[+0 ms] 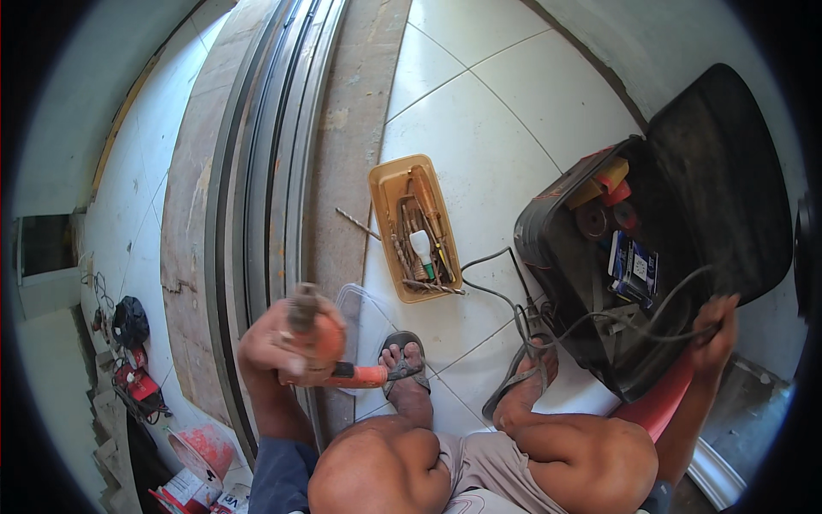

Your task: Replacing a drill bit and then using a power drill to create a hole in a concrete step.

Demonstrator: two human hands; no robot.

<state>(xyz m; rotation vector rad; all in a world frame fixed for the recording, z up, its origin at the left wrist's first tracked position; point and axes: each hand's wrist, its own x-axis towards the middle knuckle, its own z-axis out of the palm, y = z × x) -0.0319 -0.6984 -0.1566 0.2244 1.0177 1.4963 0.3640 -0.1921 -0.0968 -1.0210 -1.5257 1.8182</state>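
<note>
My left hand (267,344) is wrapped round an orange power drill (324,343), raised above the metal bars. The drill's chuck points upward, and its orange and black handle (364,375) sticks out to the right. Motion smears the hand and drill somewhat. On the right, my right hand (716,330) is closed on a dark power cord (616,317), beside the hinged lid of a black tool case (539,227). The cord loops over the case and down by my right foot. Inside the case lie grinding discs (592,220), a small blue and white box (632,267) and yellow and red pieces.
A tan plastic tray (379,184) of drill bits and screwdrivers rests on the white tiles (479,111). One long drill bit (358,224) lies outside it. Long metal bars (287,154) on boards run along the left. A pink-stained bucket (204,452) stands at lower left.
</note>
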